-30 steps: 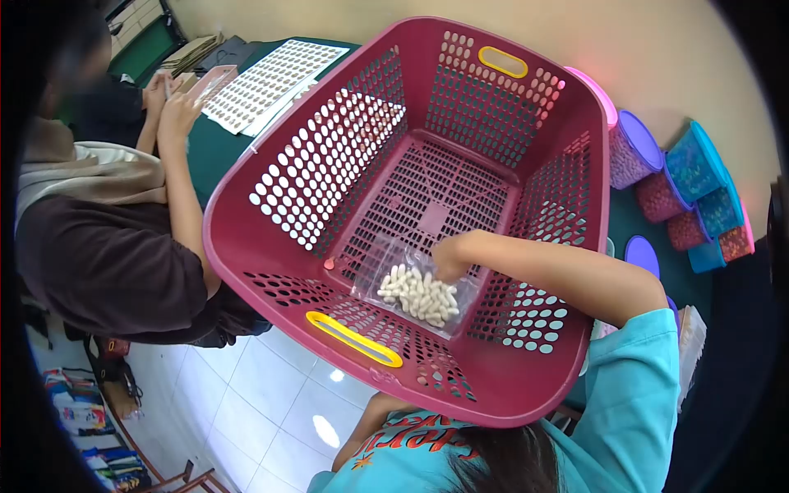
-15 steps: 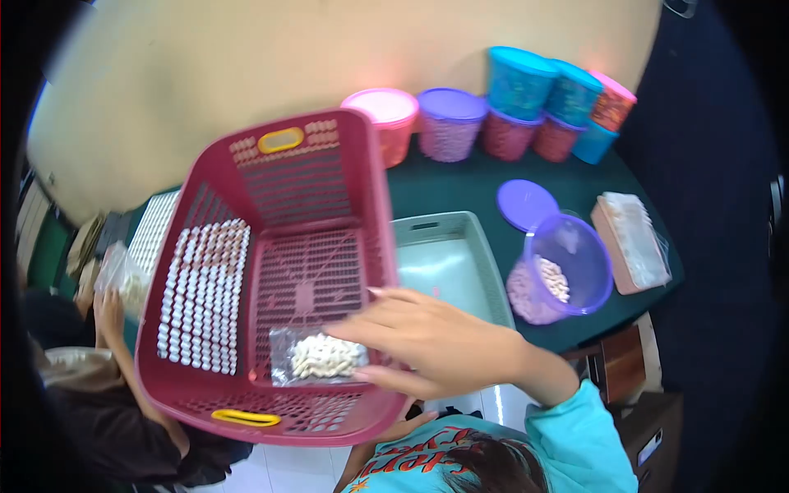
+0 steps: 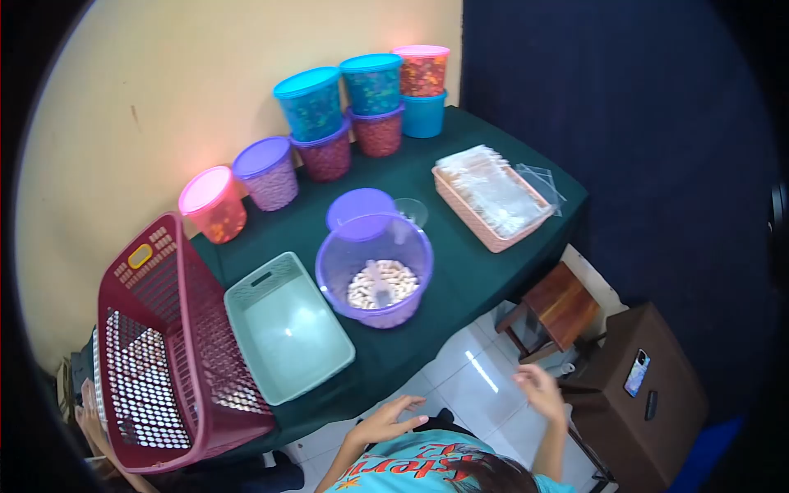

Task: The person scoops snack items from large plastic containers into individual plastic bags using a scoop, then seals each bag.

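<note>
My left hand (image 3: 389,421) is in front of my body, short of the table edge, its fingers stretched out and nothing in it. Off to the right, my right hand (image 3: 542,393) hangs over the floor, fingers apart and loosely bent, also with nothing in it. On the table ahead stands a see-through purple tub (image 3: 329,261) without its lid, holding small pale pieces (image 3: 404,284) and a clear scoop (image 3: 380,287). Its purple lid (image 3: 355,207) lies behind it. Left of the tub are a pale green tray (image 3: 288,329) and a tall maroon basket (image 3: 191,329).
Lidded tubs (image 3: 267,177) line the wall, some stacked. A pink basket (image 3: 472,218) holds clear plastic bags (image 3: 501,197). To the right are a wooden stool (image 3: 567,308) and a brown box (image 3: 633,427) with a phone (image 3: 637,372) on it. Another person's hand (image 3: 90,411) shows at far left.
My right hand has left the maroon basket, where it was over a bag of white pieces, and moved right. The view has turned right; that bag no longer shows.
</note>
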